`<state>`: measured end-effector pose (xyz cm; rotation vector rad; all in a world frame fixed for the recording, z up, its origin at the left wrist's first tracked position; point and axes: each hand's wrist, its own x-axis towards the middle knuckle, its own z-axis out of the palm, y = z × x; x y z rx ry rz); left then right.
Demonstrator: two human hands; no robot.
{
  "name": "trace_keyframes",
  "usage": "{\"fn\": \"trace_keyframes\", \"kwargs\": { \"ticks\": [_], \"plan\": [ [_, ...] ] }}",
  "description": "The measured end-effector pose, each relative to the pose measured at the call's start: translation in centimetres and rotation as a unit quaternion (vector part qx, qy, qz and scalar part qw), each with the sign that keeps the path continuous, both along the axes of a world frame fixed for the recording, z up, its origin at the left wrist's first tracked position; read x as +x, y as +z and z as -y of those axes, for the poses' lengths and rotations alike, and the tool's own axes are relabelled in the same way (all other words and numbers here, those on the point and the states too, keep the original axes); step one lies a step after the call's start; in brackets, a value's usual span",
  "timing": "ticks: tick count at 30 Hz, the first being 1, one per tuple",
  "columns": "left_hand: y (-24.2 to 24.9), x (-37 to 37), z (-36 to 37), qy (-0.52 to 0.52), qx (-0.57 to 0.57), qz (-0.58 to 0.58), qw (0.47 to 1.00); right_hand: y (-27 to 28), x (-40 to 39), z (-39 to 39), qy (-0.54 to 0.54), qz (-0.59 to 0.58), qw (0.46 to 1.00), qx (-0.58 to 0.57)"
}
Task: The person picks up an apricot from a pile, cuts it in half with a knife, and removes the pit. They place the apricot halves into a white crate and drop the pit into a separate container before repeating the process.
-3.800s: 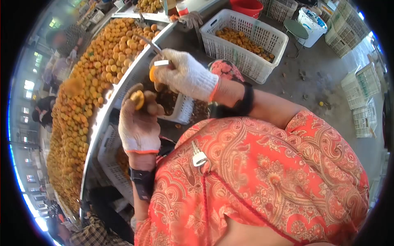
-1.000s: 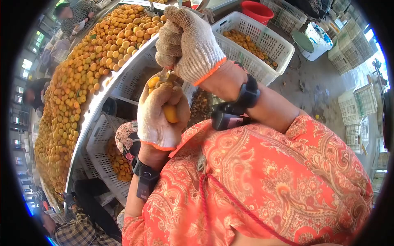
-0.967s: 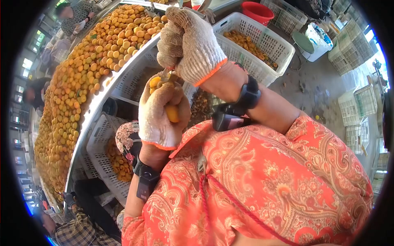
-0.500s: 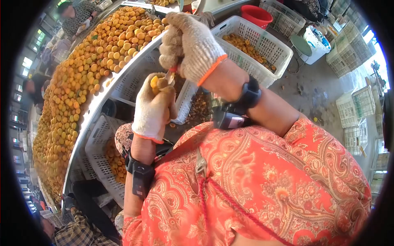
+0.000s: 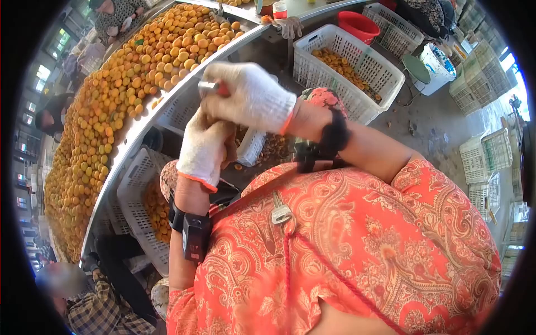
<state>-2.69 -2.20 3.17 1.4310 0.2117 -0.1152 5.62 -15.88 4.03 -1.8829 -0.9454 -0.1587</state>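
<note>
My right hand (image 5: 251, 95), in a white knit glove with an orange cuff, is closed around a small knife (image 5: 223, 89) with a red handle. Some metal shows at the handle's left end. Under it, my left hand (image 5: 202, 148), gloved the same way, is closed with its fingertips covered by the right hand. The apricot it held half a second ago is hidden now. Both hands meet over the table's edge, beside a large heap of apricots (image 5: 162, 67).
A white crate (image 5: 385, 84) with cut apricots stands at the upper right, a red basin (image 5: 357, 27) behind it. Another crate (image 5: 131, 192) with apricot pieces is below left. A grey glove (image 5: 289, 27) hangs at the table edge. Several people sit around the table.
My right hand has moved left and down over my left hand, and the knife has turned so its handle shows. The apricot has gone out of sight.
</note>
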Motion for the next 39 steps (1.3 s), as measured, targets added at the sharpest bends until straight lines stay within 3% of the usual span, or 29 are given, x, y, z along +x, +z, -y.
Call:
{"fn": "trace_keyframes", "kwargs": {
  "ticks": [1,3,4,7,8,11,15,19,21,22,23,24,25,27,29,33,37,39],
  "plan": [
    [0.6,-0.7,0.1,0.015,-0.035,0.002,0.999,0.1,0.1,-0.3,-0.043,-0.014,0.999,0.022],
    [1.7,-1.8,-0.9,0.014,-0.063,-0.005,0.998,-2.2,3.4,-0.8,-0.013,-0.085,0.988,0.129],
    [1.6,-2.3,-2.2,-0.018,-0.064,0.026,0.997,-3.0,4.8,-0.9,-0.021,-0.053,0.996,0.072],
    [0.9,-3.5,-5.0,0.028,-0.106,0.070,0.992,-5.9,6.5,-1.1,-0.044,-0.013,0.998,-0.038],
    [0.8,-4.1,-6.1,0.044,-0.102,0.069,0.991,-5.7,6.0,-0.9,-0.034,-0.102,0.993,-0.050],
    [0.5,-5.7,-9.1,0.112,-0.090,0.089,0.986,-7.4,6.1,-1.3,-0.055,-0.141,0.985,-0.084],
    [-1.3,-8.5,-15.3,0.192,-0.008,0.044,0.980,-10.1,6.4,-0.8,-0.076,-0.185,0.970,-0.142],
    [-3.5,-12.2,-23.1,0.319,0.140,-0.065,0.935,-12.1,7.1,0.3,-0.076,-0.239,0.956,-0.153],
    [-6.5,-15.0,-30.3,0.342,0.320,-0.185,0.864,-12.8,6.6,0.5,-0.067,-0.278,0.949,-0.133],
    [-6.9,-15.9,-32.4,0.327,0.528,-0.249,0.743,-13.1,6.6,0.5,-0.063,-0.343,0.930,-0.118],
    [-6.6,-16.1,-33.4,0.291,0.703,-0.296,0.578,-13.3,6.5,0.5,-0.061,-0.406,0.906,-0.103],
    [-5.9,-16.3,-34.7,0.355,0.642,-0.283,0.618,-14.1,6.4,0.3,-0.053,-0.445,0.893,-0.050],
    [-6.3,-16.5,-37.7,0.389,0.598,-0.200,0.672,-14.4,6.5,0.2,-0.055,-0.449,0.890,-0.050],
    [-2.7,-12.4,-35.3,0.438,0.308,-0.066,0.842,-14.4,6.7,-0.1,-0.061,-0.509,0.856,-0.069],
    [0.0,-7.4,-32.0,0.365,0.276,-0.012,0.889,-14.4,6.5,-0.4,-0.060,-0.519,0.848,-0.091],
    [-0.2,4.2,-25.9,0.207,0.380,-0.056,0.900,-17.1,7.1,-1.0,-0.009,-0.492,0.859,-0.140],
    [-6.4,13.8,-27.1,0.084,0.444,-0.098,0.887,-17.7,8.2,-1.4,-0.007,-0.438,0.872,-0.219],
    [-9.0,17.3,-28.7,0.067,0.531,-0.127,0.835,-19.5,8.8,-1.1,0.002,-0.382,0.898,-0.218]
  ]
}}
